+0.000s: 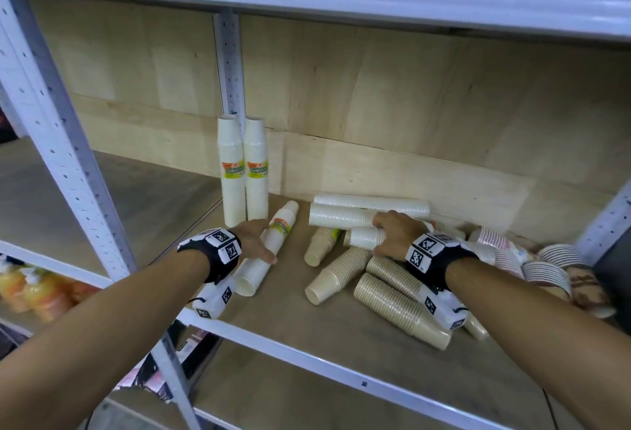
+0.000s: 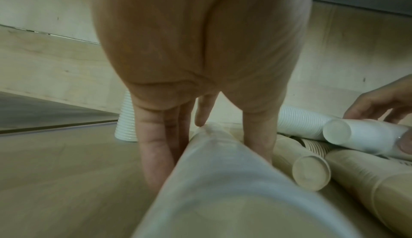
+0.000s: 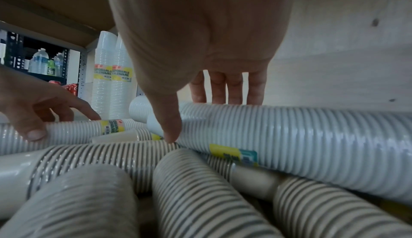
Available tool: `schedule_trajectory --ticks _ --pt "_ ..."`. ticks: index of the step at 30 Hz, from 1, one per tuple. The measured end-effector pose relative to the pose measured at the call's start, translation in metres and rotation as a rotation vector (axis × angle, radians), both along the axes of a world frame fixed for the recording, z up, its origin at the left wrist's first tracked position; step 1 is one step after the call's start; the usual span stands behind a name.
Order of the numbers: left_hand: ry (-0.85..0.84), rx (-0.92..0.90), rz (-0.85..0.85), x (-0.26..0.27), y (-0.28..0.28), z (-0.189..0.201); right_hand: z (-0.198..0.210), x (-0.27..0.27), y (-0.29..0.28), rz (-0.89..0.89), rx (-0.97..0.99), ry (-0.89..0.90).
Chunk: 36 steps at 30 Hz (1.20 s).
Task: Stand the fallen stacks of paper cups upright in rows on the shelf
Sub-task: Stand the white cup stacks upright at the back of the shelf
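Two upright white cup stacks [image 3: 111,76] against the shelf's rear post [image 1: 230,64]: yellow-green labels [image 3: 112,73] read "DISPOSABLE TABLEWARE", first letters cut off in the right wrist view. Fallen stack [image 3: 84,129] just right of the post carries the same label, print unreadable. Yellow-teal label [image 3: 234,153] on the long fallen stack [image 3: 312,145] farther right: illegible.

Patterned cup stacks [image 1: 546,269] partly behind the right wrist band, label print [image 1: 233,170] too small to read.
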<state>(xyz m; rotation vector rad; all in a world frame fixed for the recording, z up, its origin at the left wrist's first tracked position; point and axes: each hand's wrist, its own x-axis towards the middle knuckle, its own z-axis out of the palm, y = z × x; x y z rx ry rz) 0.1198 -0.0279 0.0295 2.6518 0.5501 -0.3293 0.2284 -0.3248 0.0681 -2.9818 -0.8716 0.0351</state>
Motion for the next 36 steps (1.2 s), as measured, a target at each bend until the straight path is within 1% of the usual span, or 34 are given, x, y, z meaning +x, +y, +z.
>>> schedule_trajectory --ticks 10,14,18,20,23,27,31,36 --pt "0.004 -0.023 0.001 -0.003 0.001 0.001 -0.001 -0.002 -0.001 0.007 -0.034 -0.04" --pt "0.005 -0.004 -0.016 -0.006 0.001 0.003 0.002 -0.005 -0.002 0.017 -0.037 -0.055" --pt "-0.004 -0.04 0.011 -0.009 0.001 0.007 0.013 -0.009 -0.001 0.038 -0.027 -0.061" --pt "-0.018 -0.091 0.049 -0.011 0.0 0.011 0.02 -0.011 0.0 0.059 -0.016 -0.071" --pt "-0.067 -0.151 0.089 -0.013 -0.003 0.022 0.035 -0.016 0.007 0.077 0.027 -0.099" --pt "-0.152 -0.199 0.1 -0.015 -0.009 0.037 0.063 -0.024 0.025 0.098 0.102 -0.11" --pt "-0.253 -0.306 0.135 -0.016 -0.016 0.058 0.094 -0.032 0.047 0.144 0.222 -0.142" --pt "-0.422 -0.391 0.199 -0.018 -0.012 0.084 0.129 -0.042 0.08 0.188 0.388 -0.152"
